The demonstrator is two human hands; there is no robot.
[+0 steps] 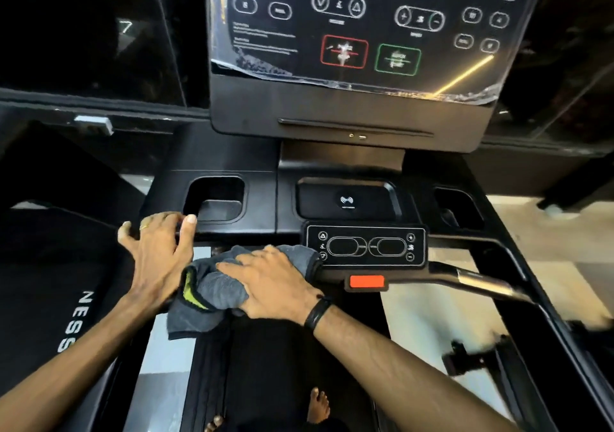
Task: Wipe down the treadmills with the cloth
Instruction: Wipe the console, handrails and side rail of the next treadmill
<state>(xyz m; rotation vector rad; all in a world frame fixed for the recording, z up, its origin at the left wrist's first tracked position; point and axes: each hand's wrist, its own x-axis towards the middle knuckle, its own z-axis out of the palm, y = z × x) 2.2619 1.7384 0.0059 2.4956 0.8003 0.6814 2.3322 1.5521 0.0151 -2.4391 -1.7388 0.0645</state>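
Observation:
A black treadmill console (pixel 265 205) fills the middle of the head view, with a touch panel (pixel 349 26) above it. A grey cloth (pixel 212 288) with a yellow-green edge lies bunched over the front handlebar, left of the small control pad (pixel 365 245). My right hand (pixel 272 282) lies on top of the cloth with fingers spread, pressing it down. My left hand (pixel 159 252) rests flat on the console's left front edge, fingers straight, thumb near the left cup holder (pixel 216 199).
A red stop tab (pixel 367 281) sits under the control pad. The right handlebar (pixel 481 282) runs off to the right. A second treadmill (pixel 59 282) stands on the left. A wireless charging tray (pixel 347 200) and right cup holder (pixel 458 212) are set into the console. Bare feet (pixel 319 408) stand on the belt.

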